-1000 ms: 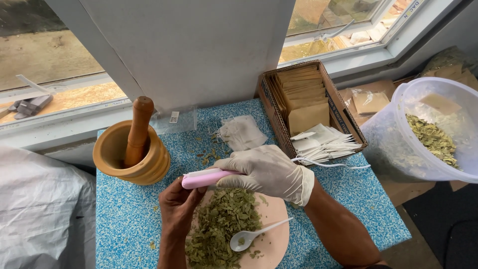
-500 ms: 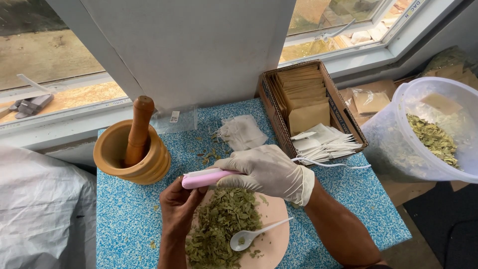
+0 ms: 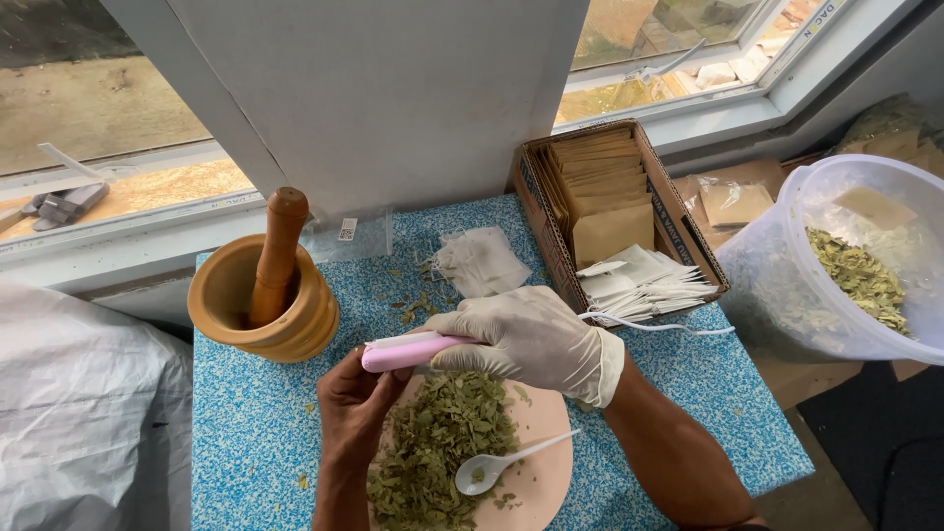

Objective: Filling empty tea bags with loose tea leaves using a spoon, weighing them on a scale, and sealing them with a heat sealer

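My right hand [image 3: 531, 339], in a white glove, grips a pink handheld sealer [image 3: 408, 351] and holds it level over the near part of a blue speckled table [image 3: 246, 442]. My bare left hand [image 3: 356, 401] is just below the sealer's tip, fingers curled up toward it; whatever it pinches there is hidden. Under both hands lies a pink plate [image 3: 536, 457] heaped with dried green leaves [image 3: 438, 442], and a white plastic spoon [image 3: 501, 467] rests on it.
A wooden mortar [image 3: 231, 305] with a pestle [image 3: 275, 251] stands at the left. A cardboard box [image 3: 600, 187] of brown sachets and white tea bags [image 3: 639, 280] is at the right, empty bags [image 3: 482, 261] behind. A clear tub [image 3: 846, 265] of leaves sits off the table's right.
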